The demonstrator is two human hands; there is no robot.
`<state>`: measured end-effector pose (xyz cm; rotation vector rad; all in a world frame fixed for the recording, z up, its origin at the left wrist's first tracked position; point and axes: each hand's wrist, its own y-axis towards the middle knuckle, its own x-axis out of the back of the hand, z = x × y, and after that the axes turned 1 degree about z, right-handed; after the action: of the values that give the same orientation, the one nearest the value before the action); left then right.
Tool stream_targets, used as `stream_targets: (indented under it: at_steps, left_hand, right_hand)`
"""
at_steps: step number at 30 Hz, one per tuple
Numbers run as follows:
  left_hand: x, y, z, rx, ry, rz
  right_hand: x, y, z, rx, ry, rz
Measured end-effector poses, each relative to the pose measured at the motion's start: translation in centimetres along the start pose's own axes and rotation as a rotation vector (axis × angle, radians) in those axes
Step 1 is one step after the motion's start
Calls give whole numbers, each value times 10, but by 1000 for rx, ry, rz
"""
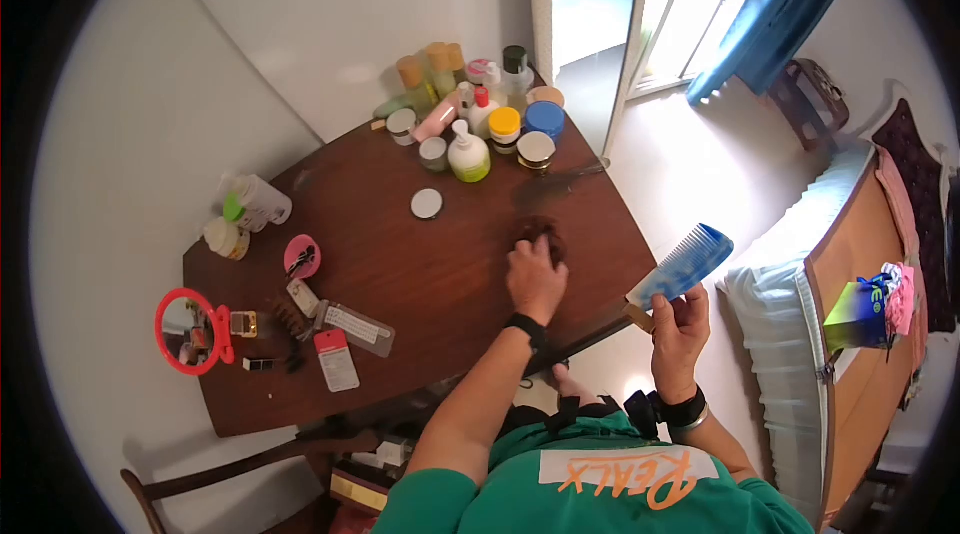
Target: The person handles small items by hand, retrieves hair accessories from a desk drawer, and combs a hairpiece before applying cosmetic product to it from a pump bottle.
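Note:
My right hand (680,334) is closed on a comb (688,259) with blue-and-white colouring, held up beyond the table's right edge with its teeth facing up and left. A small tan strip (637,315) shows by the comb's lower end; I cannot tell what it is. On the table, my left hand (537,279) has its fingers bent down onto a dark brown, rounded bundle (552,237). The bundle's colour blends with the wood, so its kind is unclear. Left of that hand lies a round white-topped lid or jar (426,204).
Several bottles and jars, including a white pump bottle (468,154), crowd the table's (400,254) back. At the left stand a red-framed mirror (190,332), a pink bowl (302,257) and packaged cards (337,361). A chair (250,459) is at the front, a bed (790,374) at right.

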<state>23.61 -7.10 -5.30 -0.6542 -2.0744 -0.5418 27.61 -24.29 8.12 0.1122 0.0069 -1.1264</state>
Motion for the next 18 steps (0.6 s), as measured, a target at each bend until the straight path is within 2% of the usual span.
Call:
stream_targets:
  at_steps: [5,7,10,13,14,16,18]
  left_hand:
    - [-49,-4,-71,-283,-273,225]
    - [-59,-8,-97,-344,-340,401]
    - [-87,-15,-101,-371,-598,555]
    - [-26,-12,-80,353,-1467,1269]
    - [-15,-25,-57,40,-1425,1009]
    - [20,-37,-21,81,-1549,730]
    - [17,-46,39,465,-1694,508]
  right_hand:
    - [17,0,7,75,-103,-73]
    - [23,-2,13,65,-123,-85]
    - [32,-4,14,97,-140,-79]
    - [27,-2,13,106,-112,-86]
    - [24,-2,14,98,-99,-93]
    - [15,-1,13,76,-55,-40]
    - [0,-2,14,35,-20,26]
